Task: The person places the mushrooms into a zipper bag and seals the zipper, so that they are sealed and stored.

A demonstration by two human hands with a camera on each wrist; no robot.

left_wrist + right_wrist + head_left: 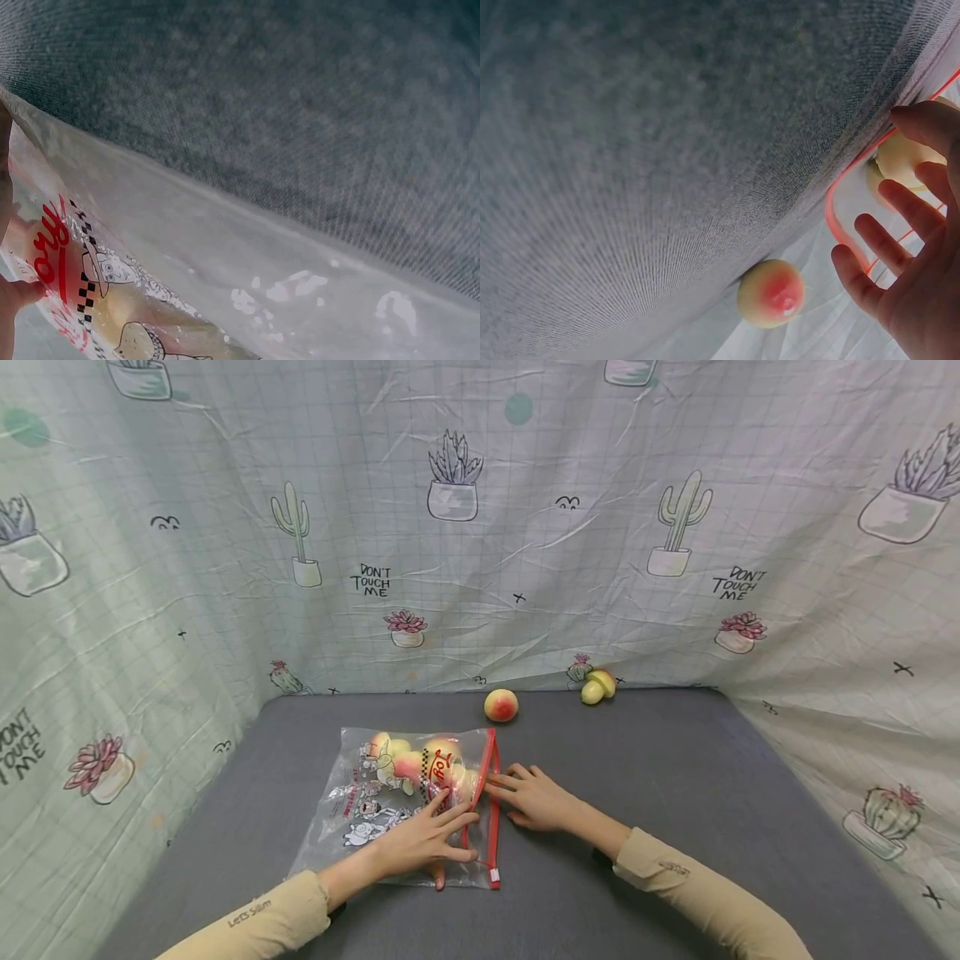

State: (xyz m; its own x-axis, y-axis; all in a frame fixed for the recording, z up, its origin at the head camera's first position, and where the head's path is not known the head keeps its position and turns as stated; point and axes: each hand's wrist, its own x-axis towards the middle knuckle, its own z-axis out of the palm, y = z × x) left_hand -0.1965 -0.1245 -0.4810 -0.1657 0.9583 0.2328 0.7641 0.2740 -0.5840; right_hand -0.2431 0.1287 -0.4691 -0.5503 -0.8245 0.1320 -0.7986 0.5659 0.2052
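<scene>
A clear plastic zip bag (330, 827) with a red slider strip and cartoon print lies flat on the grey table, its mouth facing right. Inside it are several yellow-pink peaches (408, 766). My left hand (422, 842) rests spread over the bag near its mouth, fingers straight; the left wrist view shows only part of it, beside the red lettering (51, 247). My right hand (542, 797) is at the red-edged opening, fingers loosely extended, fingertips at the strip. In the right wrist view its spread fingers overlap the opening, with a peach (901, 159) inside just beyond them.
Another peach (501, 705) sits on the table behind the bag's mouth. Farther right, near the back edge, lie a yellow lemon-like fruit (592, 693) and a curved yellow-green piece (602, 682). A cactus-print cloth (480, 560) hangs around the table's back and sides.
</scene>
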